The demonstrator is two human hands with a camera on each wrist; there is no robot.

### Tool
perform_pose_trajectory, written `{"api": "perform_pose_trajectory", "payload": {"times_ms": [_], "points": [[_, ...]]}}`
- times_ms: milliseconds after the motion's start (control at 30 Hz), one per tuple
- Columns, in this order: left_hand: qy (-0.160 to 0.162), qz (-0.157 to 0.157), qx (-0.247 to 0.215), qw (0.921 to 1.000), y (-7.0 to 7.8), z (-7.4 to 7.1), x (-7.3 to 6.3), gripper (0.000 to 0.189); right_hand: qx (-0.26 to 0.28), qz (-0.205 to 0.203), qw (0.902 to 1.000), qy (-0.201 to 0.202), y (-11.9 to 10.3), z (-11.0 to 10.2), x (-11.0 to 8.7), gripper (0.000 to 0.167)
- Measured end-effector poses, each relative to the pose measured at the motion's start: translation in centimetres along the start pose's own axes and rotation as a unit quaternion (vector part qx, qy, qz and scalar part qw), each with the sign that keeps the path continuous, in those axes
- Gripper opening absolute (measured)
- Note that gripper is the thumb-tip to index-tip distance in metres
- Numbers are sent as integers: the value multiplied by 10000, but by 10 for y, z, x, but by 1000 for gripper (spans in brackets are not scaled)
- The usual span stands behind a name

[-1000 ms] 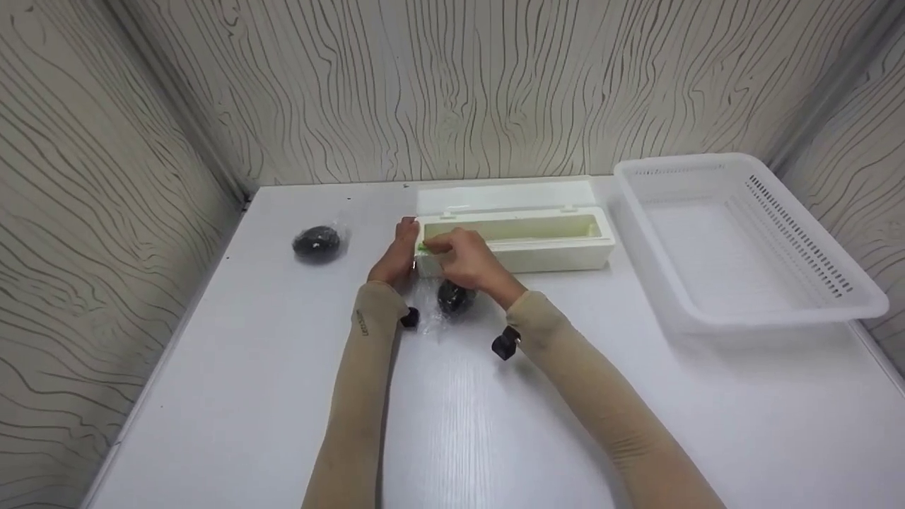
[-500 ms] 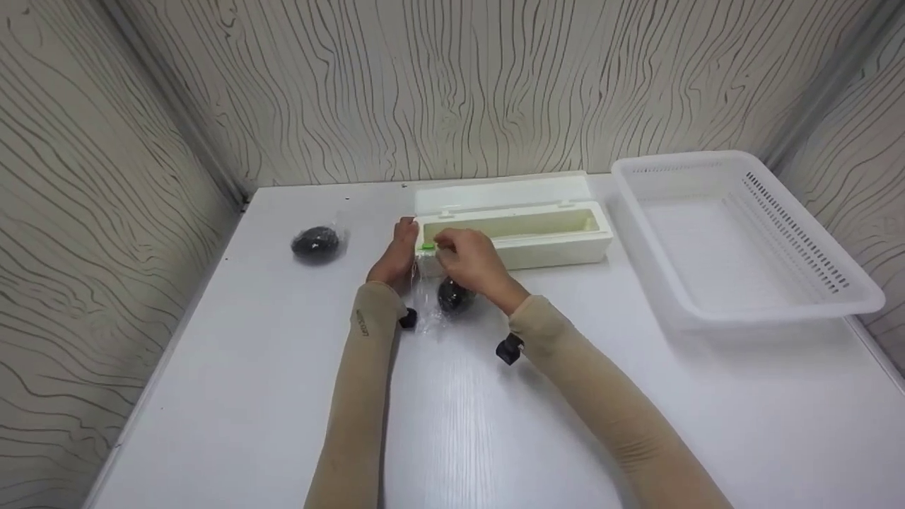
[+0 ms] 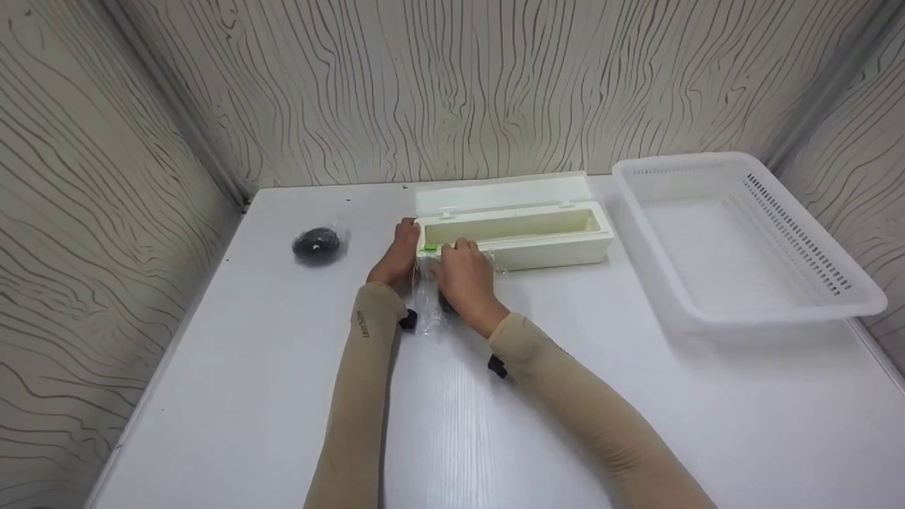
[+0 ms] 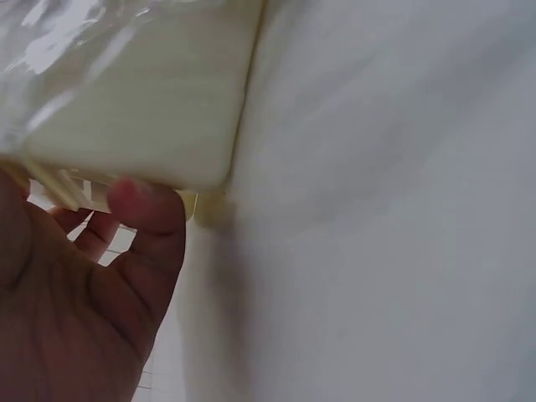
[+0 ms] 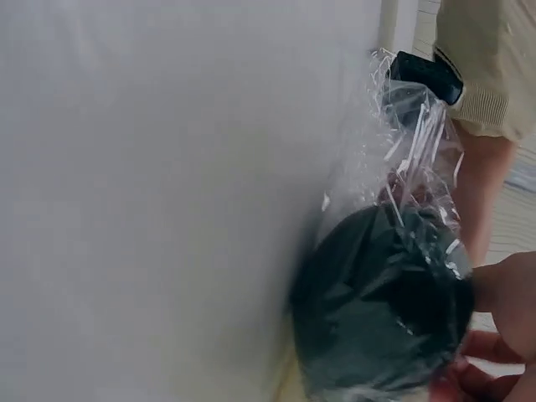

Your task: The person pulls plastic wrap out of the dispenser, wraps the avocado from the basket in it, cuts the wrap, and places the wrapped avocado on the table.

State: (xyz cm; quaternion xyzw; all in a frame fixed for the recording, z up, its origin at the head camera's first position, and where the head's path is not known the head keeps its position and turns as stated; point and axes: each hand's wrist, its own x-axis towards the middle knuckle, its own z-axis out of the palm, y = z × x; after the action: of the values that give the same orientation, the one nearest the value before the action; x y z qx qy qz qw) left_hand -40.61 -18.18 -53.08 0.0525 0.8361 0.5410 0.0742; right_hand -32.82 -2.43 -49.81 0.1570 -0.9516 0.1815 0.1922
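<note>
A long white cling film dispenser (image 3: pixel 551 252) lies with its lid (image 3: pixel 505 192) raised and a green slider (image 3: pixel 430 247) at the left of its front edge. My left hand (image 3: pixel 396 256) holds the dispenser's left end; in the left wrist view its thumb (image 4: pixel 146 205) presses against the lower edge. Clear cling film (image 3: pixel 426 304) hangs in front of the box. My right hand (image 3: pixel 465 279) grips the film at the box's front, fingertips out of sight. Below it is a dark oval thing (image 5: pixel 381 301) wrapped in film, partly hidden by the hand in the head view.
Another dark oval thing (image 3: pixel 317 245) in clear film lies on the white table (image 3: pixel 247 367) to the left. A white perforated plastic basket (image 3: pixel 771 314) stands to the right, close to the dispenser. Patterned wall panels (image 3: pixel 495 92) enclose the back and sides.
My right hand has moved away from the green slider, down and slightly right, and now covers much of the dark oval thing. The left hand stays at the dispenser's end.
</note>
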Motion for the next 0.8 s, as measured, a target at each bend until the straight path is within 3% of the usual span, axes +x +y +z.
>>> {"api": "perform_pose_trajectory", "payload": {"times_ms": [167,300,533,800], "points": [[-40,-43,128,9999,-1,2,0,53,324,-105,9994,54,0,2,1,15],[18,-53,205,9998,-1,2,-2,54,803,50,9966,-163,-3,2,2,19],[-24,-156,-114,9998,-1,3,-3,51,1644,236,9857,-294,3,9,3,29],[43,40,183,9998,0,2,0,49,1854,33,9822,-313,13,11,6,20]]}}
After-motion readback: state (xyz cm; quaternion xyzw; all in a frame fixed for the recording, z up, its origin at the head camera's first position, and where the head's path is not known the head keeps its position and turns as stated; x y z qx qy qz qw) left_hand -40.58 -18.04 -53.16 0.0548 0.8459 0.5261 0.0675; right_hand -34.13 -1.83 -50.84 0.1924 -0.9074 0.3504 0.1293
